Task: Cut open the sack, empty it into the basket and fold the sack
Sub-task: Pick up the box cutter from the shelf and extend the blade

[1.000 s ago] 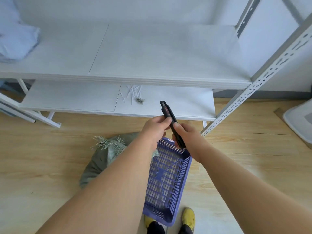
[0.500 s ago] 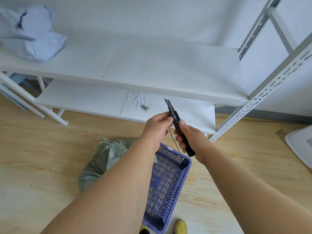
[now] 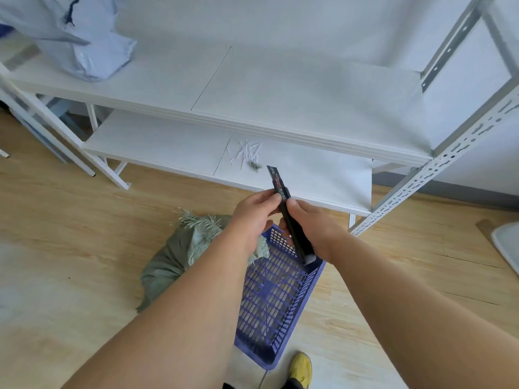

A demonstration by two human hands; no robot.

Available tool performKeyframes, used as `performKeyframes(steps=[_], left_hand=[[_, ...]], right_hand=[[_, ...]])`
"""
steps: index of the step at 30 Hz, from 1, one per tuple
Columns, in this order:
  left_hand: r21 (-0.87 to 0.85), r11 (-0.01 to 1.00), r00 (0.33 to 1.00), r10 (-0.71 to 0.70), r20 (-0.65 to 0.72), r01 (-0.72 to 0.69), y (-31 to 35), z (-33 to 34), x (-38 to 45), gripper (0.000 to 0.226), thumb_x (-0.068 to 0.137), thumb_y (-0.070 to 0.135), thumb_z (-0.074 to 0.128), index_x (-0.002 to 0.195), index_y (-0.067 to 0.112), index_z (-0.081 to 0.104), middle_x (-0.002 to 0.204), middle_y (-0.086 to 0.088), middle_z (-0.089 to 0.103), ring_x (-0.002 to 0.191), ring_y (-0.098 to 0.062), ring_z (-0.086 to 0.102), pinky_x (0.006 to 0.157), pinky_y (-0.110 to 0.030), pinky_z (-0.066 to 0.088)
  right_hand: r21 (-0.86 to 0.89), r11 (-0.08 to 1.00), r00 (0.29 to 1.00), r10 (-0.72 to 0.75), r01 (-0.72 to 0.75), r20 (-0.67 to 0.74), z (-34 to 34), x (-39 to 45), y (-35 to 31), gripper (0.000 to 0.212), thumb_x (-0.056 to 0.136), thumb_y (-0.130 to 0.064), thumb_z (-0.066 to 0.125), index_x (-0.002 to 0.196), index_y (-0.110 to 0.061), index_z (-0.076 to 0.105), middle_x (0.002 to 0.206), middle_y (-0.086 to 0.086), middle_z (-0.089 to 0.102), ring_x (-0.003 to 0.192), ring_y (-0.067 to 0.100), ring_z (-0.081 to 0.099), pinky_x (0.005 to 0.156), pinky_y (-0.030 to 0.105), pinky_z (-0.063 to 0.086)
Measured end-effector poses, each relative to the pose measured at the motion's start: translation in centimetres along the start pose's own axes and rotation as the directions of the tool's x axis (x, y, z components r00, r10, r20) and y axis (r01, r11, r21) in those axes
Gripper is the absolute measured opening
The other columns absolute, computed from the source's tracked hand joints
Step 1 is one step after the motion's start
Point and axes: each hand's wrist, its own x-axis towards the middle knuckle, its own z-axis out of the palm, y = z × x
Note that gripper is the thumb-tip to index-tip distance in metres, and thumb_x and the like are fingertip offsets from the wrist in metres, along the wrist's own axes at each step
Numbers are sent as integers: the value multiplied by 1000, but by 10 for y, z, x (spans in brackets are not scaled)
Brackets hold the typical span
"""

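Observation:
A black utility knife (image 3: pixel 283 203) is held up over the floor, its tip pointing away from me toward the lower shelf. My right hand (image 3: pixel 314 226) grips its handle. My left hand (image 3: pixel 257 214) pinches the knife's upper part with thumb and fingers. Below my arms a green woven sack (image 3: pixel 174 259) lies on the wooden floor, its frayed tied top pointing to the shelf; my left forearm hides part of it. A purple plastic basket (image 3: pixel 275 307) stands right of the sack, with nothing visible inside it.
A white metal rack stands ahead, with an upper shelf (image 3: pixel 252 88) and a lower shelf (image 3: pixel 168 147). White cut strips and a green scrap (image 3: pixel 247 155) lie on the lower shelf. A pale blue bag (image 3: pixel 84 43) sits upper left. My yellow shoe (image 3: pixel 302 369) is by the basket.
My head has tilted up and left, so the shelves and blue bag show more. Both hands stay on the knife; the left fingers have shifted slightly along it.

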Motion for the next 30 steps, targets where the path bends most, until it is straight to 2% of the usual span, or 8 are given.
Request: performKeyframes(steps=[3,7,10,15,17,21,25,30], left_hand=[[27,1000,1000,-1,-1,1,2,-19,1,13,95,18,59,95,27,69,96,4,72,95,-14,66,87,-31,47],[33,999,1000,-9,-24,10,1,-69,1,16,96,17,57,105,24,69,103,-2,72,96,-16,66,86,-33,49],[42,998,999,-36,-24,37,3,-128,-2,17,96,16,56,92,28,68,97,-1,72,95,-17,67,92,-38,50],[94,995,999,-42,-13,43,11,-225,-8,12,94,23,60,103,26,68,100,4,72,99,-16,65,95,-38,49],[129,989,997,-65,-45,70,10,-253,-4,20,94,30,59,112,22,66,107,4,70,103,-16,64,95,-36,50],[108,977,956,-154,-249,186,-6,-284,7,12,98,25,51,98,18,61,103,-1,66,97,-19,61,92,-38,48],[58,947,929,-295,-222,315,-32,-288,7,10,99,17,49,101,17,59,96,2,63,94,-15,59,86,-32,46],[108,938,923,-297,-246,331,-40,-289,11,20,99,18,47,81,22,55,94,2,64,96,-16,59,91,-33,46]], right_hand=[[64,997,998,41,-44,38,18,-1,0,25,105,-26,38,104,-11,59,74,5,59,61,17,52,55,26,47],[91,995,997,42,-48,63,67,11,0,22,103,-14,40,110,-6,59,78,7,59,63,18,51,55,28,45],[118,991,996,55,-63,77,126,21,5,25,102,-9,39,117,-3,58,82,8,61,66,19,52,57,29,46],[36,999,998,13,-15,57,212,36,5,25,100,-29,50,114,-10,60,83,3,63,64,15,55,58,26,48],[15,1000,1000,-5,5,-24,224,41,8,25,94,-29,60,111,-11,59,80,3,60,60,14,53,57,27,47],[-28,998,987,45,-50,-154,221,39,22,28,86,-22,71,110,-13,60,64,3,52,52,15,48,52,27,44],[-45,992,963,101,-116,-251,216,38,40,15,89,-17,67,103,-12,63,56,1,49,46,14,43,46,24,41],[-141,969,972,181,-202,-146,221,52,56,16,94,-14,55,110,-12,57,70,4,51,55,14,46,52,26,41]])
